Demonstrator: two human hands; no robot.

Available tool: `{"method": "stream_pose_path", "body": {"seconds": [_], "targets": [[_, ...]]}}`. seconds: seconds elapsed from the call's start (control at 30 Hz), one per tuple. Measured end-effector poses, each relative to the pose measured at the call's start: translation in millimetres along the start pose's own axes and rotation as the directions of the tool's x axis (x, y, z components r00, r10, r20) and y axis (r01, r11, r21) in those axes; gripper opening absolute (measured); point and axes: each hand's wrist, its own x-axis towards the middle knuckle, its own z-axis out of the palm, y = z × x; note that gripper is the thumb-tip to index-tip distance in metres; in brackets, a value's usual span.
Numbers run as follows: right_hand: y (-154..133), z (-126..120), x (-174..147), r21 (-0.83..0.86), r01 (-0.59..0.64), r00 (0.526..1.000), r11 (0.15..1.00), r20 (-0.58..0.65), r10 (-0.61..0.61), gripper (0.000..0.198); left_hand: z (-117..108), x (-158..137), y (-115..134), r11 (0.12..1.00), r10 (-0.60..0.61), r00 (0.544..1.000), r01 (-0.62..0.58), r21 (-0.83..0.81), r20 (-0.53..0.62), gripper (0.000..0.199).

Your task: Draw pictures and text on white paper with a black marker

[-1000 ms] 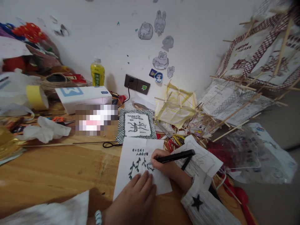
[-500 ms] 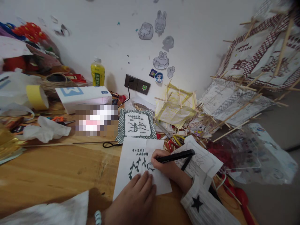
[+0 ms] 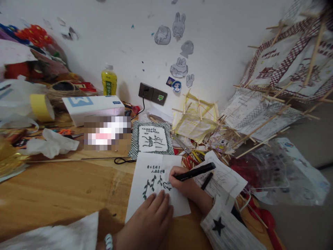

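Note:
A white sheet of paper [image 3: 137, 166] lies on the wooden table, bearing dark green plant shapes and two short lines of writing. In my right hand [image 3: 182, 181] a black marker pen [image 3: 197, 171] is gripped, its tip at the drawing right of the leaves. My left hand [image 3: 152, 217] rests flat on the sheet's lower part, fingers stretched out and covering some of it. Just beyond the sheet lies a finished-looking drawing [image 3: 153, 139] with a green crosshatched border. Under my right forearm is another sketched paper [image 3: 226, 173], with a second black pen [image 3: 207, 181] on it.
Yellow paper-and-stick lantern [image 3: 195, 118] and larger paper frames [image 3: 288, 69] crowd the right. Behind are a white box [image 3: 93, 108], a drink bottle [image 3: 109, 81] and a wall socket [image 3: 152, 93]. Crumpled tissue [image 3: 53, 144] and yellow tape [image 3: 41, 107] lie left; a plastic bag [image 3: 293, 177] lies right.
My right hand and the marker have shifted very slightly to the right over the drawing. My left hand stays in place on the sheet.

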Motion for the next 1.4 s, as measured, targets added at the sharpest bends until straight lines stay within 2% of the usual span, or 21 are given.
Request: {"method": "stream_pose_path", "body": {"seconds": [0.23,0.63,1.0,1.13,1.3,1.4], "targets": [[4,-1,-1,0.029,-0.065,0.998,0.997,-0.005,0.065,0.016,-1,1,0,1.000,0.004,1.000,-0.004,-0.009,0.010,0.035],[2,0,0,-0.002,-0.010,1.000,1.000,-0.010,0.010,0.015,-1,2,1,1.000,-0.002,1.000,0.002,-0.024,-0.007,0.037],[11,-3,-2,-0.063,-0.032,0.999,0.998,0.017,0.033,0.015,-3,2,-1,1.000,0.006,1.000,-0.006,-0.007,0.000,0.036],[14,-3,-2,-0.022,-0.012,1.000,1.000,0.026,0.012,0.015,-2,0,-1,1.000,0.007,1.000,-0.006,0.014,-0.030,0.035],[9,-1,-1,0.071,-0.064,0.998,0.995,-0.017,0.066,0.015,0,-1,0,1.000,0.003,0.999,-0.003,0.019,-0.049,0.034],[4,0,-1,0.084,-0.040,0.999,0.996,0.003,0.040,0.014,0,0,-1,1.000,0.003,0.999,-0.002,0.017,-0.053,0.035]]}}
